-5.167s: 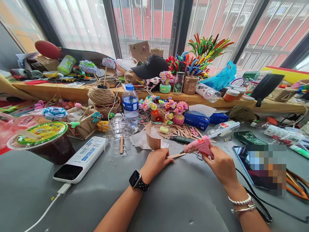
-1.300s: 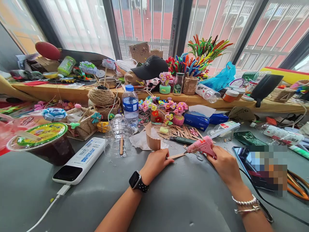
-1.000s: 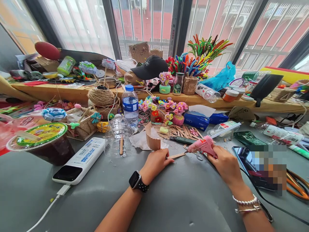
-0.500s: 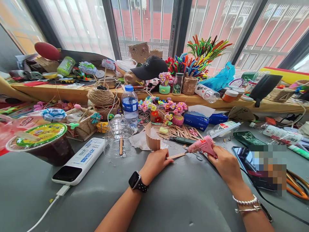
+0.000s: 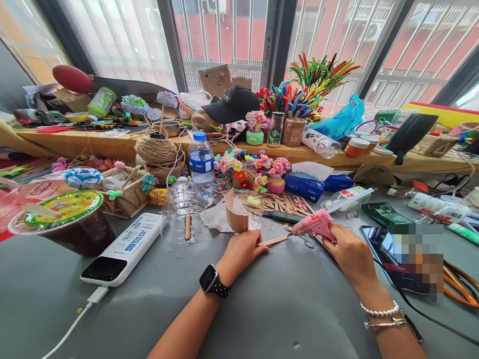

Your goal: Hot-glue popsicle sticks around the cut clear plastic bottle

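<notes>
**A:** Item one, the hands?

**B:** Left hand (image 5: 239,252): fingers curled, thumb and forefinger pinching the near end of a flat wooden stick (image 5: 273,241) that lies on the grey table (image 5: 262,309). Right hand (image 5: 346,252): fingers wrapped tight round the handle of a pink glue gun (image 5: 314,225). Its nozzle is at the far end of that stick.

**A:** Containers nearest them?

**B:** Stick-walled cup (image 5: 237,218), just behind the left hand, upright; contents hidden. Cut clear bottle top (image 5: 183,209), neck up, left of the cup, with one wooden stick showing upright through its wall. Water bottle (image 5: 201,162), blue cap on, standing behind it; fill level not readable.

**A:** Further left?

**B:** Plastic drink cup (image 5: 71,222), sealed with a green-and-yellow film lid, dark liquid inside. Beside it a white power bank (image 5: 123,248), lying flat, cable plugged in.

**A:** On the wooden ledge?

**B:** Woven basket (image 5: 294,132), packed with pipe cleaners (image 5: 310,82) in red, blue, green and orange, standing up and fanning out. Glass jar (image 5: 276,130), just left of the basket, lid on; contents too dark to tell. Small green pot (image 5: 256,137), holding pink and yellow craft flowers.
</notes>
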Demonstrator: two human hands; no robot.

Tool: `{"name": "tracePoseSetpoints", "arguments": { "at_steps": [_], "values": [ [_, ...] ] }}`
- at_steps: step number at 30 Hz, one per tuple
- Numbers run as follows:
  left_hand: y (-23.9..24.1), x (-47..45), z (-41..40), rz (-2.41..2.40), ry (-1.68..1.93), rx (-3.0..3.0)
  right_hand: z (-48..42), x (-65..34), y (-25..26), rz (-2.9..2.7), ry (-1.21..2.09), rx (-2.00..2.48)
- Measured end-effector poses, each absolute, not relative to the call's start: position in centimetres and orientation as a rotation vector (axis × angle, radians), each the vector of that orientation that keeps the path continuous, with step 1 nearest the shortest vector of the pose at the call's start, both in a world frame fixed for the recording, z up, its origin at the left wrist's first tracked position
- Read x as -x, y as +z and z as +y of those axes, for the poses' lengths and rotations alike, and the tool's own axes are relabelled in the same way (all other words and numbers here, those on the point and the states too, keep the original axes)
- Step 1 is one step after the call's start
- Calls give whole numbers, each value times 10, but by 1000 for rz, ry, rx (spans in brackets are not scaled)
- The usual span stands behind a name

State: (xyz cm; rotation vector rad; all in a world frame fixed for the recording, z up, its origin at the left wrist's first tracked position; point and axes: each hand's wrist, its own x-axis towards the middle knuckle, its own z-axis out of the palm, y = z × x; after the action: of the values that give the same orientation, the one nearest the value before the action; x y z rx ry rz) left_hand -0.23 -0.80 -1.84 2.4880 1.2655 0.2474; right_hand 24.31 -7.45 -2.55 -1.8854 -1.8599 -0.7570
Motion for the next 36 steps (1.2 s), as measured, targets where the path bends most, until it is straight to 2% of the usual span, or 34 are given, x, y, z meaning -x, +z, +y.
{"name": "tracePoseSetpoints", "arguments": {
  "at_steps": [18,26,36],
  "values": [
    [-19,2,-9,1255,320,-2503,-77,-240,-22,-1857,-929,1845],
    [-23,2,-9,1240,596,-2502,-75,-242,-20,-1629,-1005,1791],
    [-27,3,-6,1204,820,-2469,-75,-240,-16,-1473,-875,1830]
  ]
}}
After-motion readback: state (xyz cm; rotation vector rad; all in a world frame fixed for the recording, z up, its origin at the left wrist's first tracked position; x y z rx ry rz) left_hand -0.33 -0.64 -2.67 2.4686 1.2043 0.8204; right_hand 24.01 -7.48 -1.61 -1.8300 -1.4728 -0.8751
